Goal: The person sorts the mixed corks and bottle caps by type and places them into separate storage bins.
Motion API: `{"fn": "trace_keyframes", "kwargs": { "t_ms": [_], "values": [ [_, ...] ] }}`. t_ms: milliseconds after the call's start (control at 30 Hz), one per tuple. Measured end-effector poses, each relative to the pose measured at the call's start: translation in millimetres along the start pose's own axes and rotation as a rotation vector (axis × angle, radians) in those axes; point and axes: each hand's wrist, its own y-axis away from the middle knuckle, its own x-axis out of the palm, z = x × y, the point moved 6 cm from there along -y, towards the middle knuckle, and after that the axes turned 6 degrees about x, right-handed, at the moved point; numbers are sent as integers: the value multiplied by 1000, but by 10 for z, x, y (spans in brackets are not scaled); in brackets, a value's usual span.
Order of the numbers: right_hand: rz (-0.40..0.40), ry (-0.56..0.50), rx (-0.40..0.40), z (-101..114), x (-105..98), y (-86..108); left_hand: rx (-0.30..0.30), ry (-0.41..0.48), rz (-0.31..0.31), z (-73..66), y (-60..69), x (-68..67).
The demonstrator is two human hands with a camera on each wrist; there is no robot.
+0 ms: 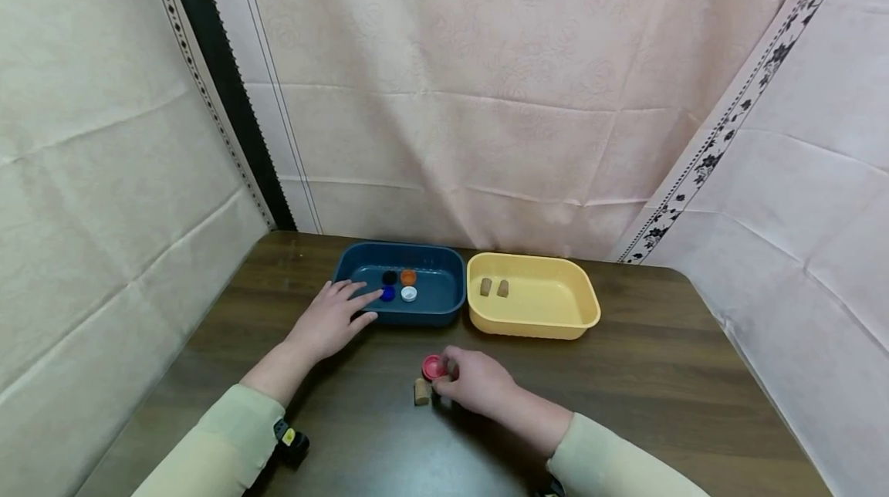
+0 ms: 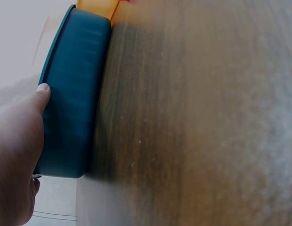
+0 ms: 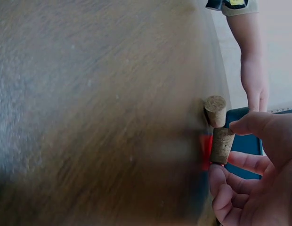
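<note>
My left hand (image 1: 335,321) rests spread on the near left rim of the dark blue tray (image 1: 437,318). Its thumb touches the near wall in the left wrist view; a fingertip reaches beside a blue cap (image 1: 388,293). Black (image 1: 390,278), orange (image 1: 408,277) and white caps (image 1: 408,294) lie in this tray. Low over the table, my right hand (image 1: 479,381) pinches a tapered cork (image 3: 222,146) between thumb and fingers; in the head view the hand mostly hides it. A second cork (image 1: 421,392) stands on the table beside a red cap (image 1: 434,367).
A yellow tray (image 1: 531,329) stands right of the blue one and holds two corks (image 1: 495,288). Both trays are at the back of the brown wooden table (image 1: 667,373). Pale cloth (image 1: 486,96) hangs behind the table and along both sides.
</note>
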Motion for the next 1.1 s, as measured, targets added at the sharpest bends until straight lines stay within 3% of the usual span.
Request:
{"fn": "trace_keyframes", "kwargs": {
  "t_ms": [733, 1100],
  "values": [
    [-120, -91, 43, -221, -523, 111, 11, 6, -7, 4, 2, 4],
    [-229, -146, 90, -361, -1090, 31, 13, 1, -5, 14, -8, 13]
  ]
}}
